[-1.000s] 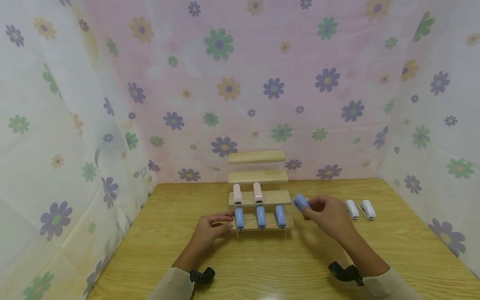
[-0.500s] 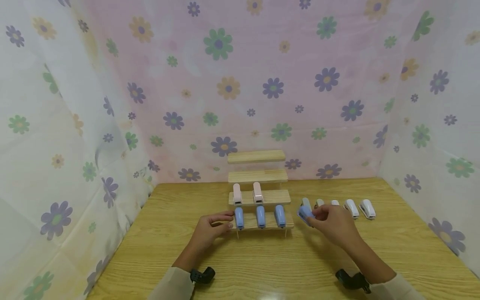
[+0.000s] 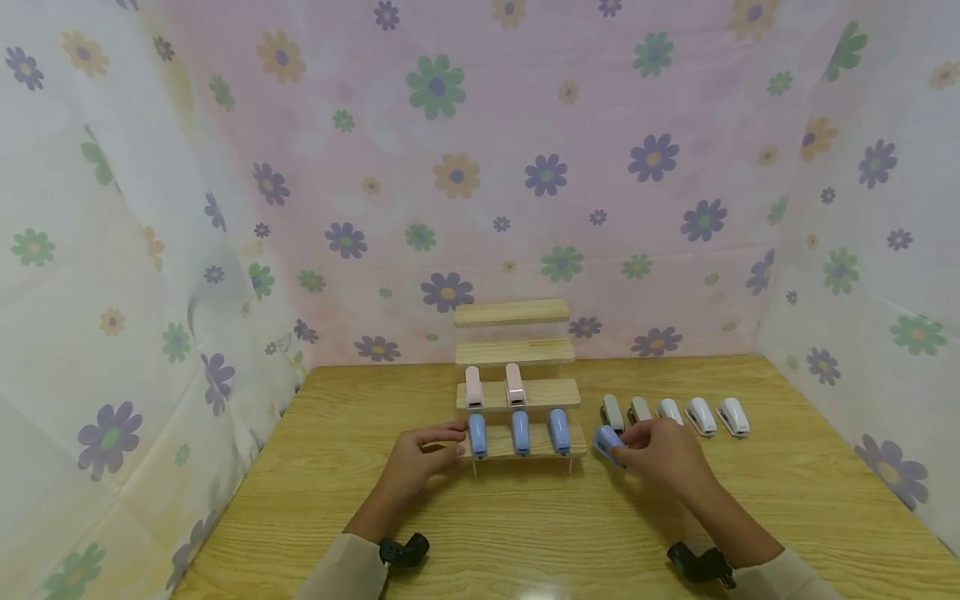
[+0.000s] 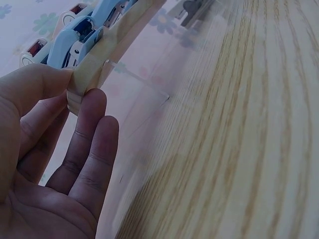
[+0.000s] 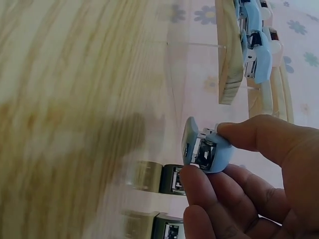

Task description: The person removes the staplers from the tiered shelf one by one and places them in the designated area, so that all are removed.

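A tiered wooden display rack stands on the table. My left hand grips the left end of its lowest board, thumb on top and fingers beneath. Three blue staplers are lined up on that board, and two pink staplers sit on the board behind. To the right of the rack, my right hand pinches another blue stapler between thumb and fingers. That stapler is tilted, close over the table and just in front of a grey-green stapler.
Two grey-green staplers and three white staplers form a row on the wooden table right of the rack. My right hand partly covers some of them. The two upper boards carry nothing. Flowered cloth surrounds the table's back and sides.
My right hand has brought the blue stapler towards me and slightly right, away from the rack's side, uncovering the grey-green staplers behind. The left hand keeps its grip on the board.
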`<state>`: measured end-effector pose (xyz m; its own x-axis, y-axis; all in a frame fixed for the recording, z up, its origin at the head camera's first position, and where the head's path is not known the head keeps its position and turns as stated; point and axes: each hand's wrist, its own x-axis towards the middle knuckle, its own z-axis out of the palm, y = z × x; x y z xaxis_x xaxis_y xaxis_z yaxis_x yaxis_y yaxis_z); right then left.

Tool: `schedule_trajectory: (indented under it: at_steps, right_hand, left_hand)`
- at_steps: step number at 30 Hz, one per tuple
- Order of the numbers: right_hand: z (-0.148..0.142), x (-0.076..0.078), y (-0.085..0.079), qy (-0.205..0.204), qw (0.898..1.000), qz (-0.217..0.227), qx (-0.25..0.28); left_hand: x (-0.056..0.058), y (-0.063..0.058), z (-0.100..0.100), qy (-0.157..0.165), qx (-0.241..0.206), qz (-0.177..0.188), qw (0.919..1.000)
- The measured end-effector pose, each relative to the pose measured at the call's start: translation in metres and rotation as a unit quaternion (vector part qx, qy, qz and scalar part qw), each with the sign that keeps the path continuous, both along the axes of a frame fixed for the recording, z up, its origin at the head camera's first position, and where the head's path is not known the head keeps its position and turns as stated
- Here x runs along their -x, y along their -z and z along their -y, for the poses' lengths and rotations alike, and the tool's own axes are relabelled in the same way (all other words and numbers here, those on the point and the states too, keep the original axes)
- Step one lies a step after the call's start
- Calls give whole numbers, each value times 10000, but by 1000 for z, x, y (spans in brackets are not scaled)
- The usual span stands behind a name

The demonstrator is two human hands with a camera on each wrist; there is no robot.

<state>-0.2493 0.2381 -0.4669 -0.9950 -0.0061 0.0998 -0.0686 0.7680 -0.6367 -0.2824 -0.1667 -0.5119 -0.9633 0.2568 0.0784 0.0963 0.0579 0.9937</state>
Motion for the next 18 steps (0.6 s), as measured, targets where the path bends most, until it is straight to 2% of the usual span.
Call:
schedule_trajectory:
  at_steps: [7, 18]
  right_hand:
    - [1, -1, 1, -5, 10000, 83, -48]
    - [1, 1, 8, -104, 9998, 170, -38]
  left_hand:
    - [-1, -3, 0, 21, -30, 29, 10000]
    - [0, 0, 0, -9, 29, 25, 10000]
